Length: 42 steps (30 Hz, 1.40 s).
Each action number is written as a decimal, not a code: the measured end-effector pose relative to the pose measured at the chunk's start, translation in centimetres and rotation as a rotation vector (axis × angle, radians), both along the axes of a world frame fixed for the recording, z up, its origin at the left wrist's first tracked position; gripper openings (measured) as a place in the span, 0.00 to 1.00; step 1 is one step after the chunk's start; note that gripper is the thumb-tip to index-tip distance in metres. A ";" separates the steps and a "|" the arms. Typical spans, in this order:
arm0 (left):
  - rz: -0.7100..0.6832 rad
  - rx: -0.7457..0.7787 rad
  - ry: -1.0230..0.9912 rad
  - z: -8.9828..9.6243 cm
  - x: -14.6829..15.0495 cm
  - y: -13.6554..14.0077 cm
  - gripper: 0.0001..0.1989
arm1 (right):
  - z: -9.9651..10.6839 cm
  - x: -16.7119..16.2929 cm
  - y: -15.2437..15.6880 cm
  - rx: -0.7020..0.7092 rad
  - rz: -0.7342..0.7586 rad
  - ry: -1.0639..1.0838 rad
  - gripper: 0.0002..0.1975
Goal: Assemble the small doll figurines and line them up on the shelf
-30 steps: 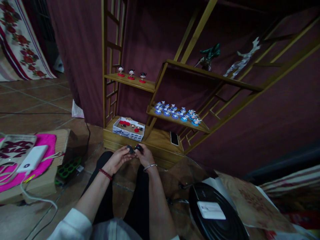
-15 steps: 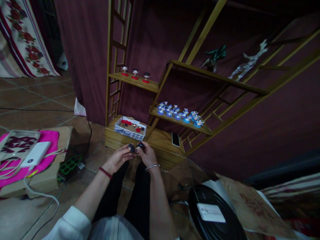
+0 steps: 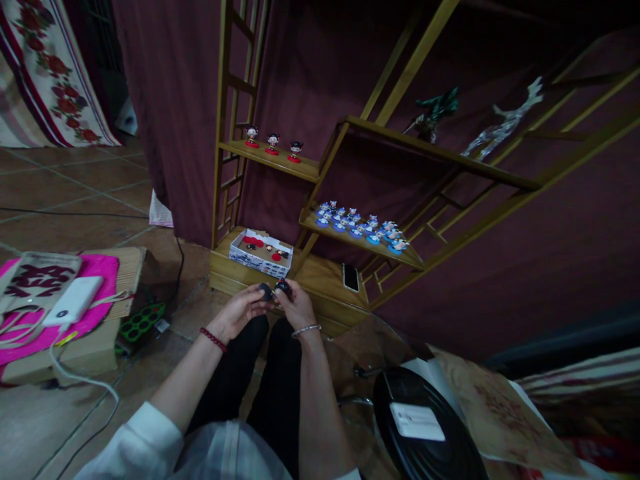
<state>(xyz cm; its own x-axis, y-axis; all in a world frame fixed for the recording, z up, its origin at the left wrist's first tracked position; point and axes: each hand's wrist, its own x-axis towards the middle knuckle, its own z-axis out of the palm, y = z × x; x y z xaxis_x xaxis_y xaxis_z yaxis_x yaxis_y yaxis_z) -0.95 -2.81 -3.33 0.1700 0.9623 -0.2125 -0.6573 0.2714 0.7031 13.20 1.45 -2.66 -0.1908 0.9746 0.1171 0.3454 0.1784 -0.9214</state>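
My left hand (image 3: 243, 310) pinches a dark round disc (image 3: 265, 291), perhaps a figurine base. Close beside it, my right hand (image 3: 296, 307) grips a small dark-haired figurine (image 3: 283, 287), its lower part hidden by my fingers. The disc and figurine are almost together; whether they touch I cannot tell. Just beyond my hands, a patterned open box (image 3: 260, 267) on the cabinet's bottom board holds red discs and small figurine parts. Three figurines on red bases (image 3: 273, 144) stand upright on the upper left shelf.
A wooden display shelf (image 3: 320, 230) carries several blue-and-white figurines (image 3: 356, 227). A phone (image 3: 351, 278) lies on its bottom board. To my left, a cardboard box (image 3: 131, 263) bears a white power bank (image 3: 75, 301) with a cable. At right sits a black round stool (image 3: 425, 427).
The disc and my left hand have shifted slightly right and up, nearer the figurine. My right hand keeps hold of the figurine. The view has tilted a little.
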 end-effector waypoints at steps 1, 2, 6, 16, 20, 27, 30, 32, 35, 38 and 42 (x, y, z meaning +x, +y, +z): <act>0.002 0.001 0.005 0.0 0.1 0.0 0.13 | 0.1 0.1 -0.1 -0.011 0.003 0.011 0.16; 0.003 0.001 0.009 0.1 0.2 0.0 0.13 | 0.2 0.2 -0.1 -0.022 0.007 0.025 0.16; 0.013 -0.003 0.016 0.0 0.5 0.0 0.12 | 0.4 0.5 -0.3 -0.023 0.016 0.060 0.16; 0.004 -0.001 0.024 0.4 0.6 -0.5 0.14 | 0.8 0.4 -0.9 -0.058 0.014 0.142 0.18; -0.013 0.016 0.002 0.1 0.4 -0.5 0.14 | 1.0 0.2 -0.9 -0.052 0.011 0.143 0.17; -0.023 0.125 -0.072 -0.3 0.4 -0.7 0.17 | 1.0 0.3 -0.5 0.022 -0.001 0.098 0.15; -0.011 0.140 -0.107 -0.3 0.3 -0.7 0.16 | 1.1 0.2 -0.5 0.052 -0.010 0.116 0.14; -0.002 0.135 -0.116 -0.2 0.3 -0.8 0.17 | 1.3 0.1 -0.6 0.053 -0.013 0.127 0.14; 0.002 0.134 -0.113 0.0 0.3 -0.9 0.17 | 1.5 0.0 -0.7 0.046 -0.013 0.136 0.13; 0.000 0.129 -0.106 0.1 0.2 -0.9 0.18 | 1.7 -0.1 -0.7 0.035 0.004 0.146 0.13; 0.018 0.124 -0.115 0.2 0.2 -0.9 0.18 | 1.8 -0.4 -0.7 -0.002 0.017 0.196 0.13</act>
<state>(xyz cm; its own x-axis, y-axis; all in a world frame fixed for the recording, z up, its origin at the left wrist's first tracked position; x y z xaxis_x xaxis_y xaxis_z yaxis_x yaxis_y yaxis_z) -0.77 -3.67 -3.13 0.1693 0.9829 -0.0724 -0.7394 0.1753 0.6501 12.82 0.73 -0.85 -0.1806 0.9718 0.1514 0.1559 0.1803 -0.9712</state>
